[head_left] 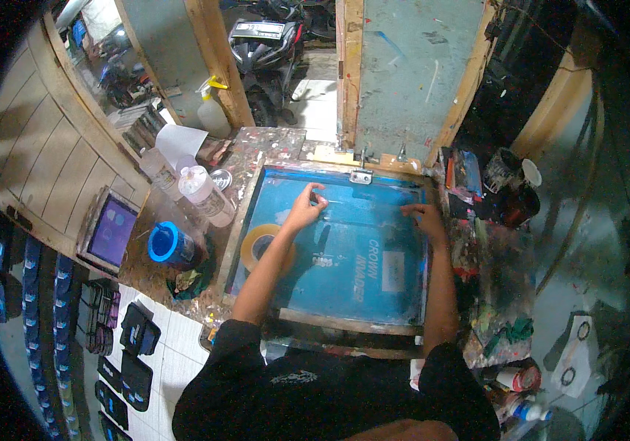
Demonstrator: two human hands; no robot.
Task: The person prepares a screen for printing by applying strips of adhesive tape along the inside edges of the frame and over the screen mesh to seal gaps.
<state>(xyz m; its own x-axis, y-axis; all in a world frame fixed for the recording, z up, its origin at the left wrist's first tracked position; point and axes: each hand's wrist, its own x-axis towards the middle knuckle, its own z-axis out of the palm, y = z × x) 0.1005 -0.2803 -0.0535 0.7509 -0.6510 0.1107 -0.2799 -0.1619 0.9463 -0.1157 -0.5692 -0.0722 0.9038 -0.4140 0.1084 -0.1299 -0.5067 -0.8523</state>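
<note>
A screen-printing frame [351, 321] with blue mesh and pale lettering lies on the table before me. Over its far half is my left hand [306, 208], its fingers curled in toward the thumb. My right hand [426, 220] is near the frame's right side, fingers bent and drawn together. A faint, shiny band crosses the mesh between the two hands; whether they hold it I cannot make out. On the mesh's left part lies a roll of yellowish tape [249, 247], partly covered by my left forearm. A metal hinge clamp [361, 177] grips the frame's far edge.
Left of the frame stand a blue-rimmed tub [170, 245], a cloudy plastic bottle [204, 197] and a spray bottle [213, 110]. A small purple screen [111, 226] leans at the table's left edge. Stained ink containers [518, 203] crowd the right.
</note>
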